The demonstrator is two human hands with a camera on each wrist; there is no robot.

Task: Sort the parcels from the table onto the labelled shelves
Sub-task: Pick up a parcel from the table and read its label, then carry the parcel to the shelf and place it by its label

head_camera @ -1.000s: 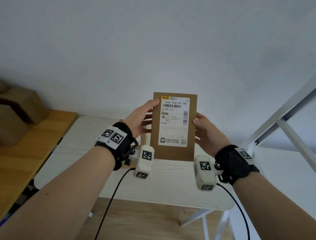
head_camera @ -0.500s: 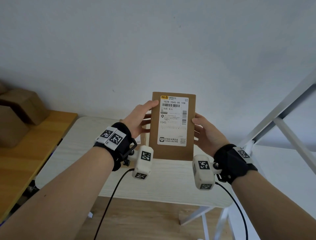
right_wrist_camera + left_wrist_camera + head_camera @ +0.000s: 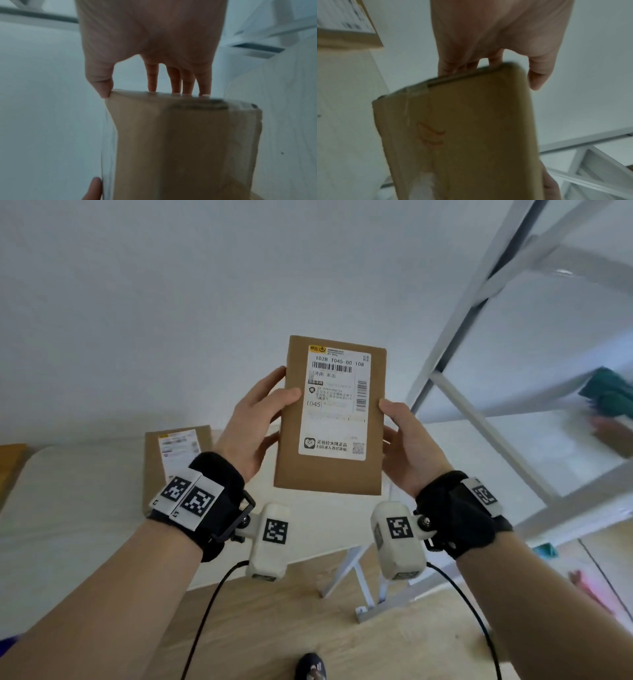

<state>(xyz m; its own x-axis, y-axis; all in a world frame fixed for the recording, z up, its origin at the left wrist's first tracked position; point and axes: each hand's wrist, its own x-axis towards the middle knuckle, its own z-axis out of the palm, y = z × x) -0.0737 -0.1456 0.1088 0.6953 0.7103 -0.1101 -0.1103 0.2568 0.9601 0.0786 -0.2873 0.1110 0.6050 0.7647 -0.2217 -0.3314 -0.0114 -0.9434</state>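
A flat brown cardboard parcel (image 3: 291, 446) with a white shipping label facing me is held upright in the air above the table. My left hand (image 3: 263, 419) grips its left edge, thumb on the front, fingers behind. My right hand (image 3: 397, 433) grips its right edge the same way. The left wrist view shows the parcel's plain back (image 3: 462, 135) with my left hand's fingers (image 3: 537, 79) round its edge. In the right wrist view the parcel (image 3: 180, 142) sits between thumb and fingertips. A second labelled parcel (image 3: 176, 460) lies flat on the white table (image 3: 68, 508) to the left.
A white metal shelf frame (image 3: 479, 344) rises at the right, with a green object (image 3: 609, 395) on one shelf. Wood floor (image 3: 308, 628) shows below the table edge, and a shoe (image 3: 310, 666) at the bottom. A white wall is behind.
The view has swung right, bringing the shelf frame further into view. The parcel stays in both hands and sits higher. The second parcel on the table has come into sight.
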